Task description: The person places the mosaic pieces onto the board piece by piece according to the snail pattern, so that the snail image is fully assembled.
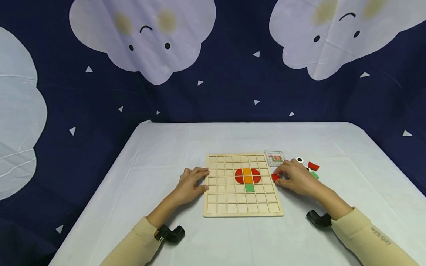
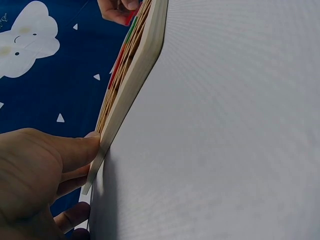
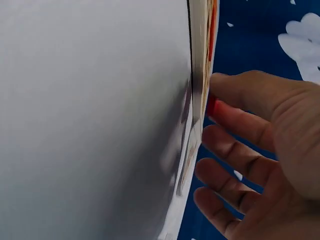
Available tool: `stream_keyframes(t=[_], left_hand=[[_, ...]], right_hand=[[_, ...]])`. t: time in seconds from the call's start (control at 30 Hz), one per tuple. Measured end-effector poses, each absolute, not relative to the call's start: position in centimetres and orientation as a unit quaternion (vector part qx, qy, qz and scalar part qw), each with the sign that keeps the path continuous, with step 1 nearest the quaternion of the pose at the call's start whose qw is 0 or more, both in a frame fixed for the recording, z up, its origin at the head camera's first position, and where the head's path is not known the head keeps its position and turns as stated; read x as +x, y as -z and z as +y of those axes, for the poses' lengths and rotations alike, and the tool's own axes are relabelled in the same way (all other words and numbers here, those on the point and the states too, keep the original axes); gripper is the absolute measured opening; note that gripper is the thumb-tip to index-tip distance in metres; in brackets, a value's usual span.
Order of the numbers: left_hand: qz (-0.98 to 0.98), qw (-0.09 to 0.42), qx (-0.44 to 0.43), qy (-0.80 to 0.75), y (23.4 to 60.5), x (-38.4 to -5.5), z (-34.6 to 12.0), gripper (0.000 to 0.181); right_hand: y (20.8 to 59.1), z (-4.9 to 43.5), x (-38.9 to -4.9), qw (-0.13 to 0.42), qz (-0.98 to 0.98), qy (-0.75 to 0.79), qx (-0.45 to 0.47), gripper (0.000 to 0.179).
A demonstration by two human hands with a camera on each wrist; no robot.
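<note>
A wooden grid board (image 1: pixel 221 198) lies flat on the table. Red rounded pieces (image 1: pixel 239 176) flank orange squares (image 1: pixel 248 179) in its cells, and a green square (image 1: pixel 249 188) sits just below them. My left hand (image 1: pixel 190 186) touches the board's left edge; its thumb (image 2: pixel 77 152) lies extended against the rim in the left wrist view. Beside the right edge, my right hand (image 1: pixel 296 177) pinches a small red piece (image 1: pixel 274 177) between thumb and index finger. In the right wrist view that red piece (image 3: pixel 213 106) is mostly covered by the fingers, so its full shape is hidden.
A small pattern card (image 1: pixel 275 158) lies by the board's upper right corner. Behind my right hand are round eye pieces (image 1: pixel 299 160), another red piece (image 1: pixel 313 166) and a green piece (image 1: pixel 314 175), partly covered. A white cloth (image 1: pixel 166 144) covers the table.
</note>
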State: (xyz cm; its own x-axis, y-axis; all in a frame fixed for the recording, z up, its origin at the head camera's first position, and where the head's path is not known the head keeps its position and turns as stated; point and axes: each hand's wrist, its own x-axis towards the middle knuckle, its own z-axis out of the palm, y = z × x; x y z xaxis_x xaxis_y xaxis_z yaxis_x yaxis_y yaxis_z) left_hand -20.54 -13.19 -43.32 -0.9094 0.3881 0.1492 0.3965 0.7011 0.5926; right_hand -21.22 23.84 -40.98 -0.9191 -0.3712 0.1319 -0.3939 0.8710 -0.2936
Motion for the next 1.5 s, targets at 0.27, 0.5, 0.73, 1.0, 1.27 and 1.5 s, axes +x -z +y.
stream_keyframes(t=[0.27,0.5,0.73,1.0,1.27,1.5], left_hand=[[-0.922,0.007,-0.213,0.323,43.3,-20.5,-13.1,0.049],[-0.923,0.009,-0.212,0.321,43.3,-20.5,-13.2,0.049],[-0.923,0.010,-0.216,0.317,43.3,-20.6,-13.2,0.050],[-0.923,0.008,-0.217,0.318,43.4,-20.6,-13.2,0.050],[-0.922,0.005,-0.216,0.320,43.4,-20.6,-13.2,0.049],[-0.924,0.012,-0.216,0.316,43.4,-20.7,-13.1,0.049]], right_hand=[[40.9,21.2,-20.1,0.046,-0.953,-0.176,0.242,0.017],[41.2,19.5,-19.7,0.066,-0.947,-0.181,0.258,0.019],[41.5,19.0,-19.5,0.069,-0.946,-0.175,0.264,0.018],[41.5,18.9,-19.5,0.050,-0.949,-0.168,0.261,0.021],[41.4,19.2,-19.4,0.055,-0.950,-0.167,0.257,0.020],[41.0,21.2,-19.1,0.067,-0.957,-0.174,0.221,0.022]])
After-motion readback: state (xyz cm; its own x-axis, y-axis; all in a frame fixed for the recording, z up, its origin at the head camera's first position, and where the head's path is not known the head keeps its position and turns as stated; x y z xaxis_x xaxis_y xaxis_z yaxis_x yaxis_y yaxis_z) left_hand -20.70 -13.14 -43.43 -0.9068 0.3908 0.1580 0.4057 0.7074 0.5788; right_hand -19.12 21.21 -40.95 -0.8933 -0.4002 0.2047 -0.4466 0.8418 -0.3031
